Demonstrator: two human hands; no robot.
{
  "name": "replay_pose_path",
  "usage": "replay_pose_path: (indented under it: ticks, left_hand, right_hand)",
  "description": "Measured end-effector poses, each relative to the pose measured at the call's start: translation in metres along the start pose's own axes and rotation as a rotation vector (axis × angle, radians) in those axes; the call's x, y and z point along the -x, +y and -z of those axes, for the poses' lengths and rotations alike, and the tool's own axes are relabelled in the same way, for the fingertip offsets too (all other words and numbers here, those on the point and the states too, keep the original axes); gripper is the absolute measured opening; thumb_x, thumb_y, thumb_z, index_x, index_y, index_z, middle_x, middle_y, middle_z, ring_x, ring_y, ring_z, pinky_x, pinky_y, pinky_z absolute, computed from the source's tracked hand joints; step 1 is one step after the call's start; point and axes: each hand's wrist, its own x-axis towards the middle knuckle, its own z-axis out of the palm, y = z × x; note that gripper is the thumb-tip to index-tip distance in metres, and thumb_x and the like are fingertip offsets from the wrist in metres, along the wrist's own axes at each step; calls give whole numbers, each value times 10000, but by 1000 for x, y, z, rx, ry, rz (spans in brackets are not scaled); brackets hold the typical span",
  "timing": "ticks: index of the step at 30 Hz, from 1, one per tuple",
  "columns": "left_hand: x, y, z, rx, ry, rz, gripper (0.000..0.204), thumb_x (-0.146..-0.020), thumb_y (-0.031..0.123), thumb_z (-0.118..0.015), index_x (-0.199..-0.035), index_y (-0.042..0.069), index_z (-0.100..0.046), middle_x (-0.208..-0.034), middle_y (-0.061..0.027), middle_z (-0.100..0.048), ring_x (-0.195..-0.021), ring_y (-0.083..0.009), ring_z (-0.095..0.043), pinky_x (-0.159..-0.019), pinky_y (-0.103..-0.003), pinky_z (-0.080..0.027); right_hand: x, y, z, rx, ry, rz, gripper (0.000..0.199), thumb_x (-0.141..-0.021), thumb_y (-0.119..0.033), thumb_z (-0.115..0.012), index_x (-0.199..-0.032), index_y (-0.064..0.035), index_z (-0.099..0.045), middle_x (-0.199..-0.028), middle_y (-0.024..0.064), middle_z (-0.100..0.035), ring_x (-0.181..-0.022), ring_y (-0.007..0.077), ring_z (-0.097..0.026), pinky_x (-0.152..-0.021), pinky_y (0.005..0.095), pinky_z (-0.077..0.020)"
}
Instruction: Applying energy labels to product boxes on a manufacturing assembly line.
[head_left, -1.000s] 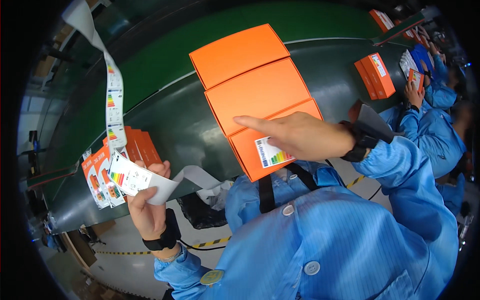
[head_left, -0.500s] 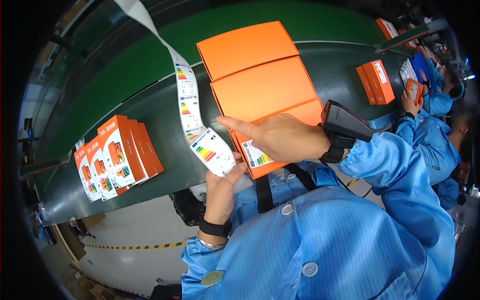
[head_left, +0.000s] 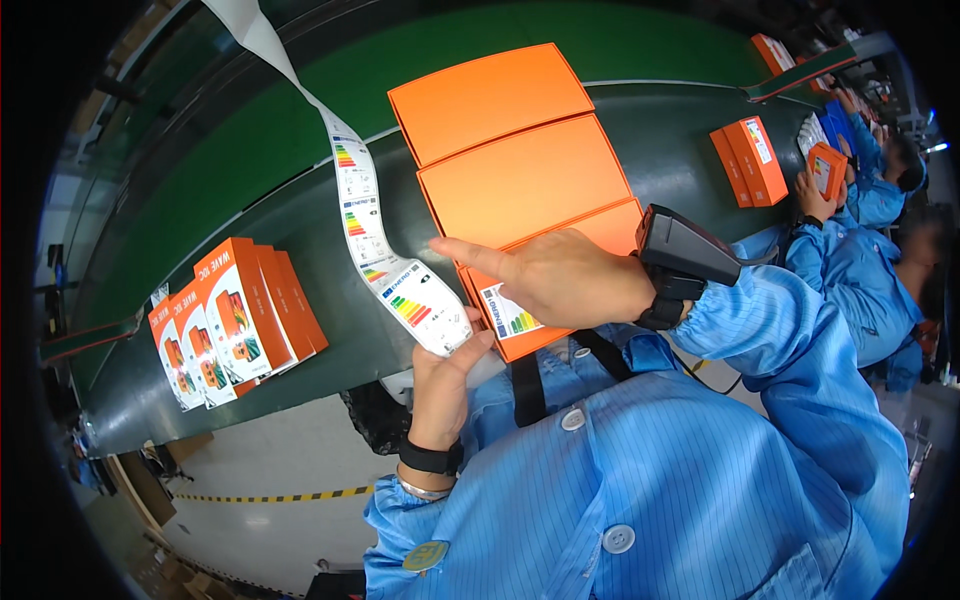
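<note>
A long white strip of labels, printed with coloured bars, comes down from the upper left. My left hand pinches its lower end beside the nearest orange box, thumb on top. That orange box carries a similar label on its near left part. Over the box lies my right hand, back up, index finger stretched out to the left; its other fingers are partly hidden beneath it. A dark device is strapped on the back of my right wrist. Two more orange boxes lie flat just beyond.
White-fronted orange boxes stand grouped at the left on the dark green belt. Two orange boxes stand farther right. Beyond them a co-worker in blue holds a labelled orange box. A metal-and-red bar crosses at the far right.
The label strip has shifted left, and its bend near my left hand is sharper. Both my hands have barely moved. The co-worker's box has tilted slightly.
</note>
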Motion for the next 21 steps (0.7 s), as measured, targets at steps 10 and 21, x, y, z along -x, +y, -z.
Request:
replay_pose_path:
  ticks: [10, 21]
  left_hand:
    - [-1, -2, -1, -12, -4, -29, 238, -747, 7, -602, -976, -8, -539, -893, -63, -573, -791, -134, -562, -709, -250, -453]
    - [-7, -4, -15, -118, 107, -121, 135, -793, 96, -625, -879, 5, -573, -797, -41, -589, -693, -97, -543, -628, -223, -436]
  right_hand:
    - [-3, 4, -8, 33, 44, 49, 586, -742, -42, -564, -1287, -161, -383, -704, 96, -593, -598, 235, -587, -463, 334, -412]
    - [-4, 0, -17, 85, 194, 74, 488, -784, -178, -560, -1255, -182, -429, -619, 62, -554, -530, 192, -568, -425, 299, -405]
